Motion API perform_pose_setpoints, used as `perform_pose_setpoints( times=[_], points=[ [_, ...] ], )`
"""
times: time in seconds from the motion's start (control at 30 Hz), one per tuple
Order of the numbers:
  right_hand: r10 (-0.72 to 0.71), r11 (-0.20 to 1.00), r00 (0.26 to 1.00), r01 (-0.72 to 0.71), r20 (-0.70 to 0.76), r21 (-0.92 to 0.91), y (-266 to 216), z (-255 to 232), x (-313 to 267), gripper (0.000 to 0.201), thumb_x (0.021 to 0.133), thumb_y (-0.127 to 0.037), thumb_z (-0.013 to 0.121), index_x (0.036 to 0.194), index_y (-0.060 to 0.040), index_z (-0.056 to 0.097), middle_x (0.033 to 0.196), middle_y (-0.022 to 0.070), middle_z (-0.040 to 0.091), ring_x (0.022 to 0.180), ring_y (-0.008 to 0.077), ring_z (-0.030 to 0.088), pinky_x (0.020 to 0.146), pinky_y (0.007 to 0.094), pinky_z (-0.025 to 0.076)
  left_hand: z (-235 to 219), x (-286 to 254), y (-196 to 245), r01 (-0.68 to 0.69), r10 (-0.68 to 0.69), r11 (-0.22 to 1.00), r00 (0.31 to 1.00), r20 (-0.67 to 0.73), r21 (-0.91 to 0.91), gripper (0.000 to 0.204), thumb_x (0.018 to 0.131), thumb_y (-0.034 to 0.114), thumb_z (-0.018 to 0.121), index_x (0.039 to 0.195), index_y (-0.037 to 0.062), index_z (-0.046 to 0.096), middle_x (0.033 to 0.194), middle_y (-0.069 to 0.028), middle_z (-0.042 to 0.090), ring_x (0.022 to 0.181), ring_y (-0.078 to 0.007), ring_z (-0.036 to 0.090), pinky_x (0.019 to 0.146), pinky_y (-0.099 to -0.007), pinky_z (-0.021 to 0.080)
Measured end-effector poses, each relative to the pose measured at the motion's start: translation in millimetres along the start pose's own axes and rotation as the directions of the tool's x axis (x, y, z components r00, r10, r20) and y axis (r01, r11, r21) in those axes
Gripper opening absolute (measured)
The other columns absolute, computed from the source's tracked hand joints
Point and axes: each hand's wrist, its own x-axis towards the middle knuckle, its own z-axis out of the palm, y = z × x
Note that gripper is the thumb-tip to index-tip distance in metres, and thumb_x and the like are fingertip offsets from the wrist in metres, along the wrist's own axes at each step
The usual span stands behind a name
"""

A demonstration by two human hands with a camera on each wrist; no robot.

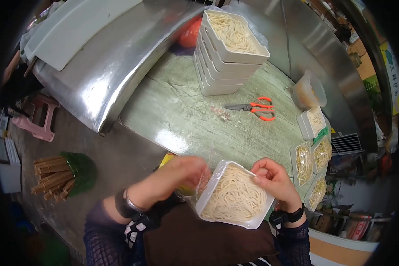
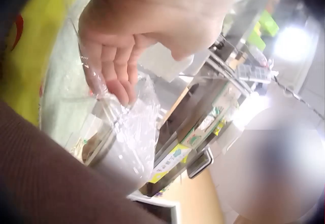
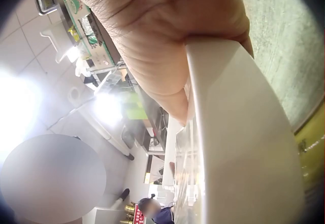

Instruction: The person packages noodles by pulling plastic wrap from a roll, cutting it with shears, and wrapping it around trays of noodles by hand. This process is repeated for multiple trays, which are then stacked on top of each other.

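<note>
In the head view, a white plastic tray point(image 1: 252, 224) filled with noodles point(image 1: 239, 195) is in front of the person at the near edge of the counter point(image 1: 173, 106), the right hand's point(image 1: 275, 181) fingers pinching its rim, seemingly to steady it for the left hand point(image 1: 186, 172). The left wrist view shows that hand's fingers bent close together against clear film point(image 2: 134, 132), though I cannot tell whether they pinch it. In the right wrist view, the tray's wall meets the right hand, likely for support.
</note>
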Motion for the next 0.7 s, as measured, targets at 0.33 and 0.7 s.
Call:
perform_pose_setpoints(
  times=[0.33, 0.7],
  points=[
    [0.025, 0.998, 0.998, -0.028, -0.053, -0.061, -3, 2, -3, 0.018, 0.093, -0.007, 0.064, 0.108, -0.0033, 0.056, 0.088, 0.0011, 0.068, 0.078, 0.0031, 0.062, 0.066, 0.0188, 0.048, 3, 6, -18, -0.492, 0.507, 0.86, 0.8, -0.32, 0.134, 0.015, 0.101, 0.02, 0.052, 0.094, 0.0074, 0.054, 0.092, -0.0074, 0.065, 0.069, -0.0117, 0.058, 0.069, -0.0235, 0.048],
    [0.031, 0.996, 0.996, -0.037, -0.079, -0.077, -9, 8, -7, 0.019, 0.092, -0.009, 0.066, 0.108, -0.004, 0.057, 0.085, -0.0005, 0.066, 0.075, 0.0024, 0.06, 0.065, 0.0181, 0.046, 11, 14, -14, -0.332, 0.402, 0.91, 0.855, -0.328, 0.249, 0.019, 0.105, 0.02, 0.041, 0.095, 0.0052, 0.047, 0.092, -0.0159, 0.067, 0.078, -0.0191, 0.067, 0.072, -0.029, 0.053]
  ],
)
